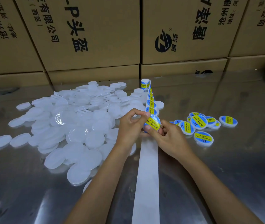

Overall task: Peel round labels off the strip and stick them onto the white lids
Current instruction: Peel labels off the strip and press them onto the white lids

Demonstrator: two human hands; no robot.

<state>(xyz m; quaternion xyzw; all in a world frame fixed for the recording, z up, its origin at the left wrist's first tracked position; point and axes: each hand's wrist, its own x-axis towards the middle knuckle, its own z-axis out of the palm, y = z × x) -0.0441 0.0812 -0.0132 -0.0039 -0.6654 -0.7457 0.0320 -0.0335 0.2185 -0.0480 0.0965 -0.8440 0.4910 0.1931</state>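
A round blue label with a yellow band [152, 124] sat on a lid held up over the middle of the shiny metal table [225, 167], just above the strip. The left hand [131, 126] curled its fingers round the lid's left edge, its forefinger tip pressing the label's top rim. The right hand [168, 138] pinched the lid from below, thumb on the label's lower edge. The white backing strip [147, 175] ran from the near edge under both hands, and its unpeeled labels climbed to a small roll [145, 84]. A heap of plain white round plastic lids [80, 123] lay to the left; finished labelled lids [199, 125] clustered on the right. Printed brown cardboard boxes [96, 38] stood stacked behind.
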